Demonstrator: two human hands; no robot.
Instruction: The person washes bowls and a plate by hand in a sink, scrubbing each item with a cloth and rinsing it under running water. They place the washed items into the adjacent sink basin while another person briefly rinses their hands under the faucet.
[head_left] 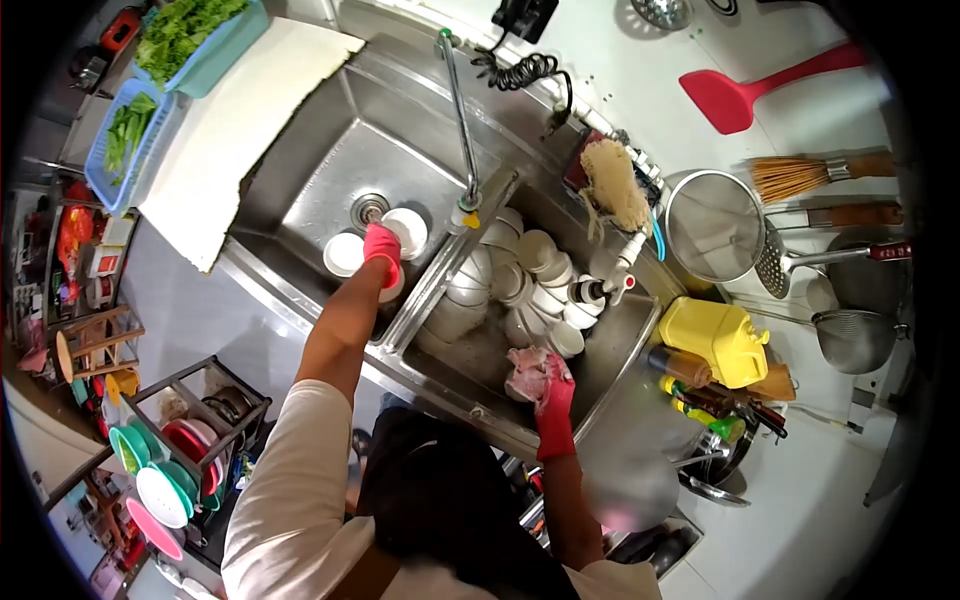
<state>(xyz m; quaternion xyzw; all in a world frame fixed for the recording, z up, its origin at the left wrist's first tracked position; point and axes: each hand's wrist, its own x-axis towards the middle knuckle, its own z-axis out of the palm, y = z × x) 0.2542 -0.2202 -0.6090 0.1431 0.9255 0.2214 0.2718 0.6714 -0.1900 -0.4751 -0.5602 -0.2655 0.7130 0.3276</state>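
Note:
In the left sink basin [320,170], my left hand [381,252], in a red rubber glove, has its fingers closed at the edge of a white bowl [408,230]. Another white bowl [344,254] sits just left of the glove, and a third shows partly under the wrist. My right hand [556,400], also red-gloved, grips a wet, pinkish-white cloth [527,373] over the right basin [450,375]. Beyond that cloth, several white bowls [537,250] lie heaped in the right basin, some stacked and tilted.
A faucet [460,130] stands at the divider between the basins. On the right are a yellow jug [712,340], bottles, a strainer [714,225] and a red spatula [730,100]. A pale board [250,130] lies left of the sink, beside baskets of greens [127,135].

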